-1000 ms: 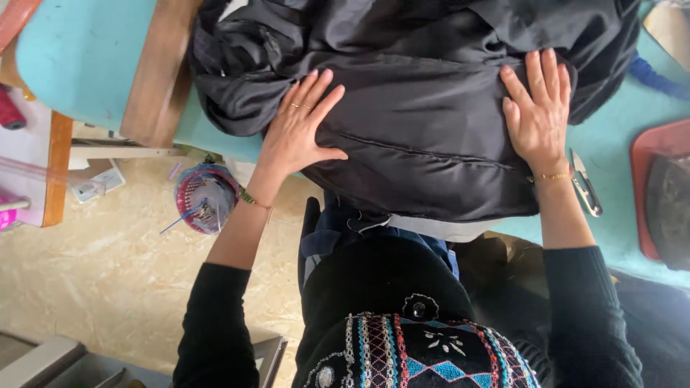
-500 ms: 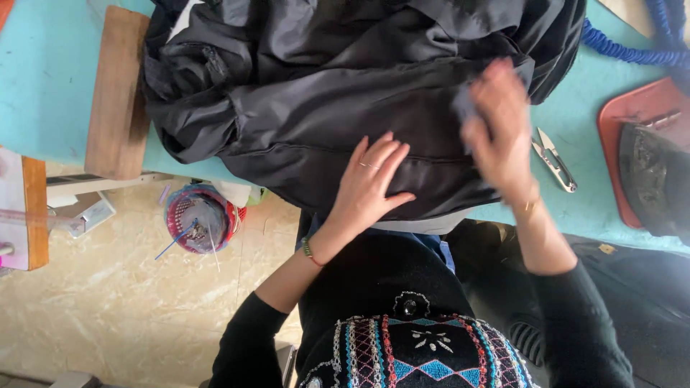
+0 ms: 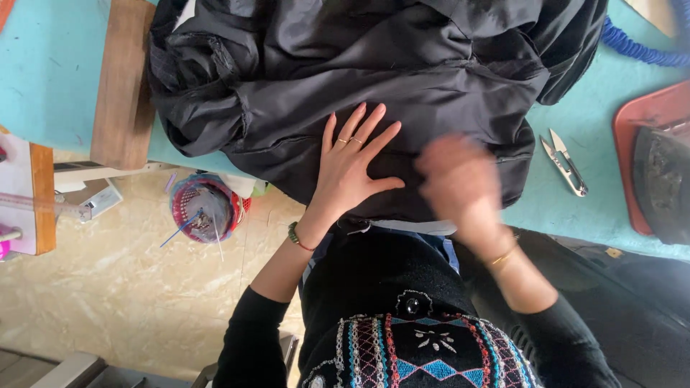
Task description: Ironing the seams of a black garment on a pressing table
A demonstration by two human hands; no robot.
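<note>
Black, slightly glossy fabric (image 3: 374, 79) is spread in a bunched heap over a turquoise table (image 3: 43, 65), and the near hem lies directly under both hands. The left hand (image 3: 348, 169) is laid flat on the cloth with its fingers (image 3: 374, 126) spread wide and pointing away from the body, the thumb stretched out toward the other hand. The right hand (image 3: 460, 179) is set just beside that thumb, over the same hem; it is blurred, so it cannot be told whether its fingers are spread, closed or pinching cloth.

The step in hand is judged to be the smoothing and flattening of the garment's lower edge. A next move would call for the cloth to be held down by the flat palm while the wrinkles beyond the fingertips are pressed outward.

Small thread snips (image 3: 564, 162) lie well to the outer side of the right hand, and a wooden block (image 3: 118, 79) lies far off on the outer side of the left fingers. The garment's far side is cut off by the frame's top, its kind cannot be made out, and a red tray (image 3: 632, 129) is cropped at the edge.
</note>
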